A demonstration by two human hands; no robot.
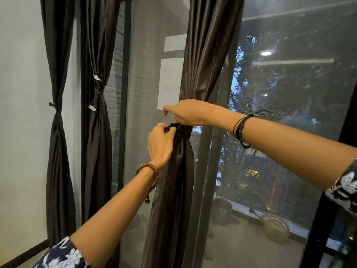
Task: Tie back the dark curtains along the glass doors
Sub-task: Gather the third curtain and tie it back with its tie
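Three dark curtains (96, 132), two hands (160, 146), two bracelets (148, 171)

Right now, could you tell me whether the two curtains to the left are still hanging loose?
No, both the far left curtain and the second curtain are already cinched at the middle by dark ties.

tie band (183, 130): round curtain (173, 190), between both hands' fingers (168, 130)
tied curtains (96, 117): left of fingers
glass door (289, 113): behind, right

Three dark satin curtains (185, 78) hang gathered, each cinched mid-height by a tie (182, 130).
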